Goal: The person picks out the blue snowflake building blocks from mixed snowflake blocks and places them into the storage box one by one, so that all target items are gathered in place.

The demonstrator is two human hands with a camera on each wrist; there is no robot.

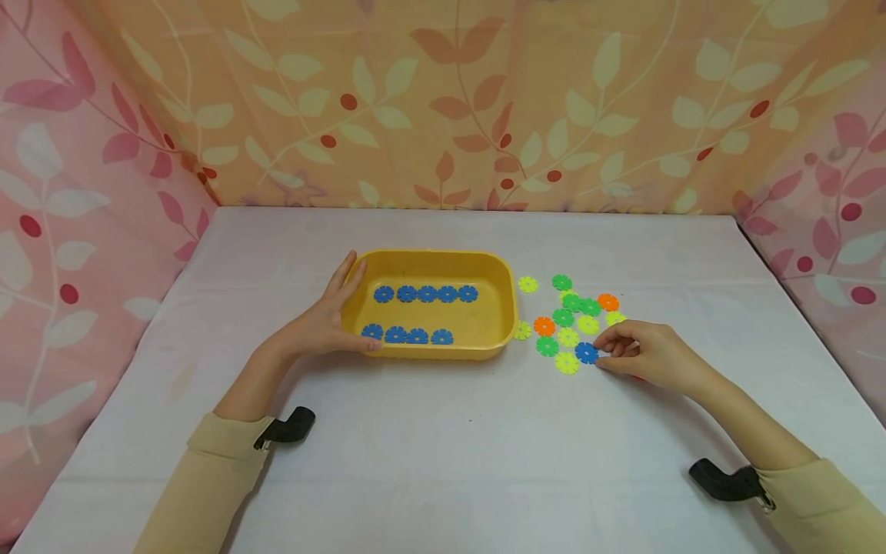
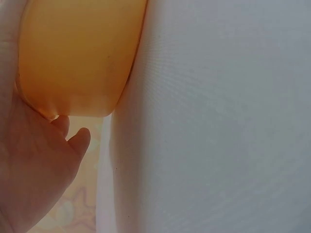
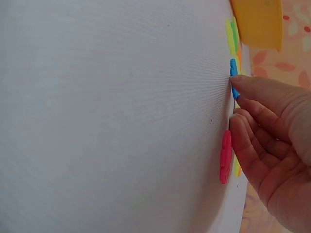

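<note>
My left hand [image 1: 325, 315] holds the left end of a yellow plastic basin [image 1: 443, 352], thumb along the near rim and fingers spread at the far-left corner. Inside the basin stand two rows of blue snowflake discs [image 1: 427, 294], one towards the back and one along the front. In the left wrist view the hand [image 2: 39, 165] wraps the basin's end wall [image 2: 80, 58]. Over to the right, my right hand [image 1: 651, 354] pinches a blue snowflake disc [image 1: 587, 353] between thumb and finger, close over the table. A red disc [image 3: 225, 156] lies just under the curled fingers.
Green discs [image 1: 547, 346], yellow discs [image 1: 567, 363] and orange discs [image 1: 544, 327] lie scattered right of the basin, some overlapping. A white cloth [image 1: 443, 462] covers the table. Patterned curtains [image 1: 457, 100] hang at the back and both sides.
</note>
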